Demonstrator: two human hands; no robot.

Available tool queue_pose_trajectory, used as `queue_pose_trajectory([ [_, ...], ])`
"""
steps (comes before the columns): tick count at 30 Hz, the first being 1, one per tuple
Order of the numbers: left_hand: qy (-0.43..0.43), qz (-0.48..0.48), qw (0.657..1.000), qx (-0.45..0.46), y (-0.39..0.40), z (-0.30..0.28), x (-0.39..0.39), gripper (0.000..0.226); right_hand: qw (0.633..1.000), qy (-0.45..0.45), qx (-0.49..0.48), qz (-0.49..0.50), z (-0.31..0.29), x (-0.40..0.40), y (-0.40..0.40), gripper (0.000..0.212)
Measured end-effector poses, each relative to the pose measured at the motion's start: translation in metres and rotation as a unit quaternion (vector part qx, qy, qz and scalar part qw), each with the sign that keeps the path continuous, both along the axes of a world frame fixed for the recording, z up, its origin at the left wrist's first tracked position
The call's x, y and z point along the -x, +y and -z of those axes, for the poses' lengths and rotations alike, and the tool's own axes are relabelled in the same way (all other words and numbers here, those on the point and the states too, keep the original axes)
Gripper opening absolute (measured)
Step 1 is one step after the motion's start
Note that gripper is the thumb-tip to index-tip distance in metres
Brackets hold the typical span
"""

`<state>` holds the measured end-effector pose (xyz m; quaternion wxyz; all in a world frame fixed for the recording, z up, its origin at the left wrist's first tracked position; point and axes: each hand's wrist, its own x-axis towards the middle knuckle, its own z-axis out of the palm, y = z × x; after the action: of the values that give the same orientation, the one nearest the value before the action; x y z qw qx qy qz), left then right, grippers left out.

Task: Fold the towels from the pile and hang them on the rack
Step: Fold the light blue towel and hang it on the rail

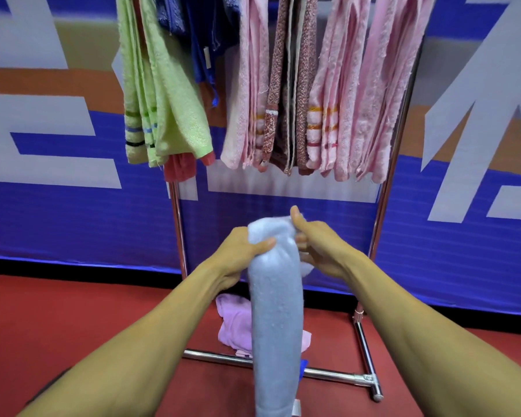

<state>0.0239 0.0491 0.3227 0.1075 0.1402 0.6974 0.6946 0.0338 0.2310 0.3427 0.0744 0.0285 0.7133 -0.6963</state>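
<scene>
**Light blue towel held before the loaded rack**

The left hand (pixel 241 251) and right hand (pixel 319 248) both grip the upper end of a folded light blue towel (pixel 275 320), thumbs pressed on its near face; its length hangs down toward the viewer. Beyond stands the chrome rack (pixel 385 188), carrying a green towel (pixel 163 94), a dark blue towel (pixel 202 34), several pink towels (pixel 358 94) and a speckled red towel (pixel 304 85). A lilac towel (pixel 235 323) lies crumpled on the red floor (pixel 73 320) beside the rack's base bar.
</scene>
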Motion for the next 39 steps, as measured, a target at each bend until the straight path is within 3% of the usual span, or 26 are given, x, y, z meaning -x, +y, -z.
queue_pose_trajectory([
  [2,-0.016,-0.03,0.998,-0.055,0.001,-0.004,0.002,0.026,0.992,-0.052,-0.05,-0.102,0.006,-0.007,0.001,0.068],
  [4,-0.041,-0.083,0.993,-0.077,0.0,-0.008,0.006,0.023,0.987,-0.046,-0.066,-0.141,0.01,-0.011,0.001,0.054],
  [7,-0.097,-0.136,0.978,-0.125,-0.001,-0.01,0.01,0.011,0.99,0.007,-0.047,-0.134,0.009,-0.01,0.0,0.024],
  [9,-0.098,-0.135,0.974,-0.152,-0.002,-0.012,0.011,0.012,0.992,0.04,-0.029,-0.113,0.009,-0.007,-0.002,0.016],
  [11,-0.099,-0.117,0.982,-0.113,-0.003,-0.014,0.006,0.028,0.995,0.059,0.011,-0.081,0.01,-0.004,-0.006,0.021],
  [13,-0.12,-0.059,0.991,-0.015,-0.006,-0.011,0.002,0.05,0.996,0.072,0.046,-0.039,0.011,-0.002,-0.011,0.021],
  [15,-0.118,-0.008,0.991,0.058,-0.009,-0.005,-0.001,0.045,0.995,0.079,0.06,0.003,0.012,-0.001,-0.016,0.016],
  [17,-0.075,-0.023,0.994,0.082,-0.01,-0.003,0.001,0.027,0.993,0.081,0.078,0.023,0.012,0.0,-0.018,0.014],
  [19,-0.045,-0.083,0.993,0.069,-0.01,-0.002,0.006,0.016,0.994,0.07,0.08,0.005,0.012,-0.002,-0.017,0.013],
  [23,-0.056,-0.147,0.988,-0.013,-0.01,-0.004,0.014,0.024,0.995,0.001,-0.002,-0.103,0.016,-0.01,-0.015,0.031],
  [25,-0.063,-0.147,0.987,-0.031,-0.01,-0.004,0.015,0.02,0.993,0.017,-0.029,-0.111,0.018,-0.009,-0.016,0.021],
  [27,-0.039,-0.174,0.984,0.024,-0.015,-0.004,0.016,0.019,0.996,0.05,-0.033,-0.073,0.017,-0.006,-0.018,0.018],
  [30,0.064,-0.227,0.944,0.231,-0.025,0.002,0.022,0.035,0.994,0.079,-0.038,-0.061,0.013,-0.004,-0.015,0.021],
  [31,0.103,-0.215,0.937,0.255,-0.025,0.001,0.022,0.03,0.993,0.081,-0.046,-0.078,0.013,-0.004,-0.013,0.021],
  [33,0.159,-0.119,0.955,0.219,-0.022,-0.006,0.017,0.013,0.987,0.086,-0.068,-0.116,0.009,-0.004,-0.01,0.019],
  [36,0.15,0.021,0.971,0.186,-0.017,-0.014,0.009,0.021,0.981,0.094,-0.088,-0.142,0.004,-0.002,-0.006,0.021],
  [39,0.118,0.049,0.97,0.209,-0.017,-0.011,0.01,0.034,0.977,0.088,-0.116,-0.156,0.0,-0.003,0.0,0.018],
])
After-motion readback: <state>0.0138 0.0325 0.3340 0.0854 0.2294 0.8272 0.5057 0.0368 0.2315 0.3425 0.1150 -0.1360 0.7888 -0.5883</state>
